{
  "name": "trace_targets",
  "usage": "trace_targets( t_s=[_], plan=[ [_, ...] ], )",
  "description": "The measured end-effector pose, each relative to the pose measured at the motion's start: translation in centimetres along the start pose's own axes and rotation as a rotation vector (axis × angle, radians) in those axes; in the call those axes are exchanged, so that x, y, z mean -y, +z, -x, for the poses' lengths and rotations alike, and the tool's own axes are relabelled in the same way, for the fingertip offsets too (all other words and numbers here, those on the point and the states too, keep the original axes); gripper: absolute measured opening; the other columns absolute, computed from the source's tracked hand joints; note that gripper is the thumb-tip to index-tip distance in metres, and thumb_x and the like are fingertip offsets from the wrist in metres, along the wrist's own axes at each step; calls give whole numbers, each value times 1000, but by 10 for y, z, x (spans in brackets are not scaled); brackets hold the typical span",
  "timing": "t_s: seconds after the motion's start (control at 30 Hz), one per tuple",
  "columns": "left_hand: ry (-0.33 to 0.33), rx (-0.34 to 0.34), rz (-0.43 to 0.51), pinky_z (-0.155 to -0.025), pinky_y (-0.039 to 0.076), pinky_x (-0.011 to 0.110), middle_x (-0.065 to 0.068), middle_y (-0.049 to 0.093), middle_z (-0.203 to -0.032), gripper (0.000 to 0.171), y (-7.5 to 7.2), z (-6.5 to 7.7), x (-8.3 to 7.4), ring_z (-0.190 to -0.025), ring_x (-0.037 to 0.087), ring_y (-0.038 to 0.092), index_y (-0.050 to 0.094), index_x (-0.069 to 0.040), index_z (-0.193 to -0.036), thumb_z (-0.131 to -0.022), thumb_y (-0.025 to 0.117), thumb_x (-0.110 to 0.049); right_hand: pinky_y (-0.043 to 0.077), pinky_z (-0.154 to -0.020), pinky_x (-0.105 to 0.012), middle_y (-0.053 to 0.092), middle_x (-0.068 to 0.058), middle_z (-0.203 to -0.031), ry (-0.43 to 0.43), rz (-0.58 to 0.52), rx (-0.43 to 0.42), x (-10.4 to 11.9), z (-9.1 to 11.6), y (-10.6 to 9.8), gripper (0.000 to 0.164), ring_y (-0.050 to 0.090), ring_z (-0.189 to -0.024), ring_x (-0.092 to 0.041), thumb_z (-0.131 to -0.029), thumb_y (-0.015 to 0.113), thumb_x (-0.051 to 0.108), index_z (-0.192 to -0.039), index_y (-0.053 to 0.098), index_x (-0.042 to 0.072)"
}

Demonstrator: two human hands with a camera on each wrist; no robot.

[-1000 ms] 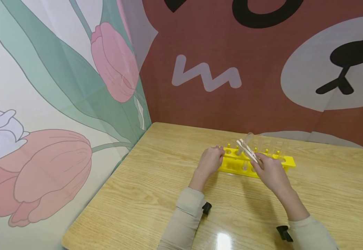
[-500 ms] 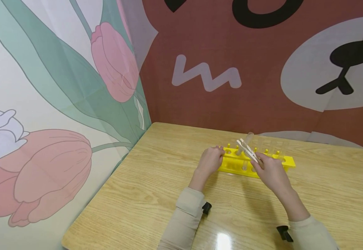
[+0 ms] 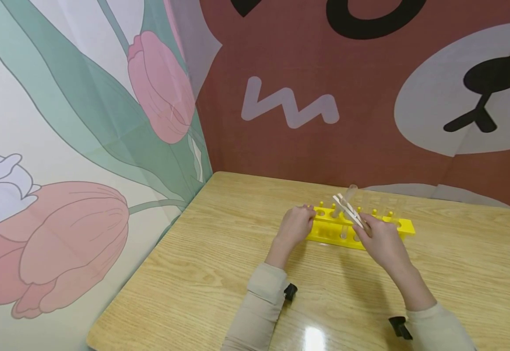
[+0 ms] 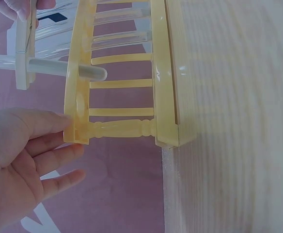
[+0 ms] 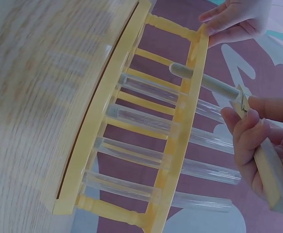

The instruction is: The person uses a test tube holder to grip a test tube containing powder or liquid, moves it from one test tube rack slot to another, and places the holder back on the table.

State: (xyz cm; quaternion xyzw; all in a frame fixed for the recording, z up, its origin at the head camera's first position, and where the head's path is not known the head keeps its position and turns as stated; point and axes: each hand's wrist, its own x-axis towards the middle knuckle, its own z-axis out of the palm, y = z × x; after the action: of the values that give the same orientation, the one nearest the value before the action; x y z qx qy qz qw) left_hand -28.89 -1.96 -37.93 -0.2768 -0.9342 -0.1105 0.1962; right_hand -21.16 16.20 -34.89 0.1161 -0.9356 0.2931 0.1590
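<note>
A yellow test tube rack (image 3: pixel 406 225) stands on the table. My left hand (image 3: pixel 296 225) pinches the left end of its top plate between thumb and index finger; the other fingers extend loosely in the left wrist view. My right hand (image 3: pixel 384 243) grips a wooden test tube holder (image 5: pixel 275 177). Its jaws are around a clear test tube (image 5: pixel 219 86), which passes through a hole of the top plate. The rounded bottom of that tube hangs between the top plate and the base, above the base.
Several other clear test tubes (image 5: pixel 144 124) stand in the rack, to the right of the held one. Short yellow pegs (image 3: pixel 374 212) rise along the rack's back. Behind the wooden table (image 3: pixel 193 273) hangs a brown printed cloth (image 3: pixel 281 156), with a tulip-printed one (image 3: pixel 79 234) at left.
The wooden holder and its test tube have shifted very slightly upward. My left hand and the rack have stayed in place.
</note>
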Motion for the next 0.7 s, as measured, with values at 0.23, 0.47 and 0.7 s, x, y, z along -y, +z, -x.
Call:
trace_targets(
  t_s=[0.23, 0.47, 0.7],
  plan=[
    [0, -2, 7, -83, 45, 24, 5, 64, -102, 19, 0, 0, 0, -100, 16, 58, 71, -9, -83, -88, 53, -8, 30, -32, -23, 60, -15, -67, 4, 7, -2, 1, 0, -1, 33, 38, -37, -13, -87, 56, 7, -113, 51, -13],
    [-6, 9, 13, -84, 44, 24, 5, 63, -105, 18, -1, 1, -1, -102, 16, 57, 71, -10, -85, -88, 53, -7, 29, -32, -23, 57, -10, -62, 2, 10, -5, 0, 0, -1, 34, 36, -37, -13, -87, 57, 8, -113, 51, -13],
    [-9, 13, 9, -84, 44, 24, 5, 64, -103, 19, -1, 0, -1, -102, 16, 56, 71, -9, -84, -89, 53, -8, 28, -32, -23, 53, -5, -56, -7, 8, -11, -1, 0, -1, 35, 33, -36, -14, -87, 57, 9, -113, 51, -13]
  ],
)
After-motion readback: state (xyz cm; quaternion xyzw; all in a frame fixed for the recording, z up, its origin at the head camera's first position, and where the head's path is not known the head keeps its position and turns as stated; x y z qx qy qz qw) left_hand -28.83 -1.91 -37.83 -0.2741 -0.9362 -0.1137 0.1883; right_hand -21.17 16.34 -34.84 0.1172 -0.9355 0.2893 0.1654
